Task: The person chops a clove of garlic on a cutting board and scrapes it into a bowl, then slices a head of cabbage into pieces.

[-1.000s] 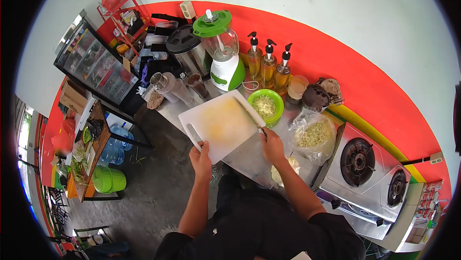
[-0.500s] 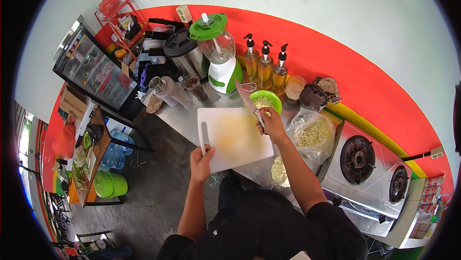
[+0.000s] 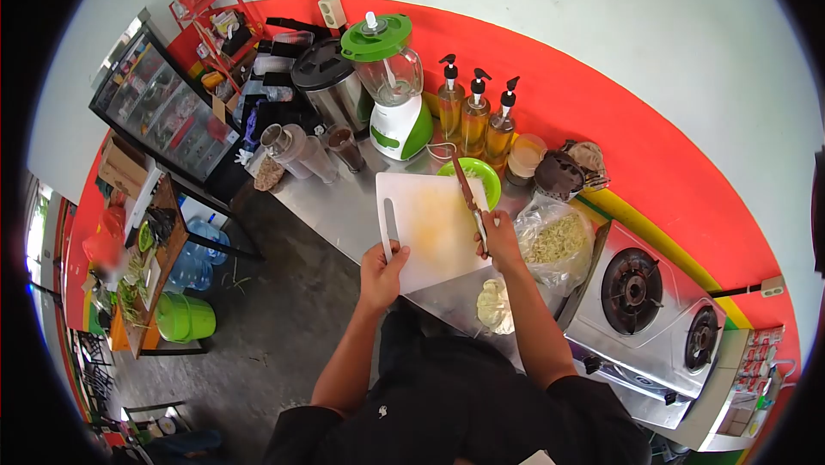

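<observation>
My left hand (image 3: 381, 274) grips the handle edge of a white cutting board (image 3: 421, 250), thumb on top. The board has a yellowish stain and reaches over the counter. In my right hand (image 3: 501, 241) is a knife (image 3: 467, 190), its blade pointing away from me above the board's right side. A bright green bowl (image 3: 488, 174) stands just beyond the board, partly hidden by the board and knife; pale shreds show inside. Close to my right wrist lie a pale cabbage piece (image 3: 494, 307) and a clear plastic bag (image 3: 559, 237) of shredded pale vegetable.
Behind the bowl are several pump bottles (image 3: 474, 121) and a green-lidded blender (image 3: 391, 87). A two-burner gas stove (image 3: 653, 319) stands at the right. Metal shakers (image 3: 288, 147) are at the counter's left. A side table (image 3: 168, 263) and green bucket (image 3: 185, 317) are further left.
The board has moved right and now covers more of the green bowl. My right hand has come down and right, and the knife has turned, its blade now seen more edge-on.
</observation>
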`<state>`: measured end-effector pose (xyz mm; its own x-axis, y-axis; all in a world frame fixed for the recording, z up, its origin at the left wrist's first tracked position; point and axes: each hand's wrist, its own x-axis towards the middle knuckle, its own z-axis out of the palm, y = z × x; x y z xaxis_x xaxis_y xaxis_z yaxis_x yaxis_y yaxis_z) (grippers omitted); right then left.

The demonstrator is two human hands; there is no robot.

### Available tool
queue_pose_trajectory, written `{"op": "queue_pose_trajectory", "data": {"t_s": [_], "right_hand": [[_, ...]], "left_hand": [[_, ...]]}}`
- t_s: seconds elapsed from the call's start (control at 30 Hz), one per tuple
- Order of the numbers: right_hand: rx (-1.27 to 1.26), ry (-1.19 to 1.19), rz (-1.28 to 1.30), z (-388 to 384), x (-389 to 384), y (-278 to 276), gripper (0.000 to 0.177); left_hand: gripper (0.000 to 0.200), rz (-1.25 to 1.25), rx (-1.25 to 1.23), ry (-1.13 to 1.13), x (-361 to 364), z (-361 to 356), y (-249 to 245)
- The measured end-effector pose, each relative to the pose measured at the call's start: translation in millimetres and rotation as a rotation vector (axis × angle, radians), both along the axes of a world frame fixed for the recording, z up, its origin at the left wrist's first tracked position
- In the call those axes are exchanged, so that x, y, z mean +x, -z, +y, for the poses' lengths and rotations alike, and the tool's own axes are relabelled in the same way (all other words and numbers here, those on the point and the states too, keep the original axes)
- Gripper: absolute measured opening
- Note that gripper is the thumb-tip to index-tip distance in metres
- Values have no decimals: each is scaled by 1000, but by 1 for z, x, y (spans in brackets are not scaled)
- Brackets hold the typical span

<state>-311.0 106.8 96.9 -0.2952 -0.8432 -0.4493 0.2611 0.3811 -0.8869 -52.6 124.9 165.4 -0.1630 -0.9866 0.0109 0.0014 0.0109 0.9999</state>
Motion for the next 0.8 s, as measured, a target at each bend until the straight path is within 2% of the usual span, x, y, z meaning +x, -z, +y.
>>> {"op": "queue_pose_trajectory", "data": {"t_s": [0.2,0.3,0.37,0.5,0.6,0.67,0.73,0.8], "right_hand": [[21,-17,18,64,-10,0,32],[30,-21,176,84,-20,1,29],[-204,43,484,89,-20,10,28],[-320,37,648,79,-8,-57,32],[-465,-91,829,62,-4,-81,37],[-451,-154,906,50,-5,-82,37],[-439,-218,983,41,-9,-69,37],[-291,-211,1236,33,-19,-53,38]], "left_hand": [[27,-20,39,-39,8,-9,5],[27,-48,42,-46,15,-10,6],[27,-48,46,-50,18,-9,4],[26,-86,22,-60,22,-11,-4],[27,-108,11,-35,24,-14,-7],[27,-94,16,-24,25,-14,-9],[28,-187,-17,-11,29,-16,-11],[28,-178,-9,-27,32,-16,-8]]}}
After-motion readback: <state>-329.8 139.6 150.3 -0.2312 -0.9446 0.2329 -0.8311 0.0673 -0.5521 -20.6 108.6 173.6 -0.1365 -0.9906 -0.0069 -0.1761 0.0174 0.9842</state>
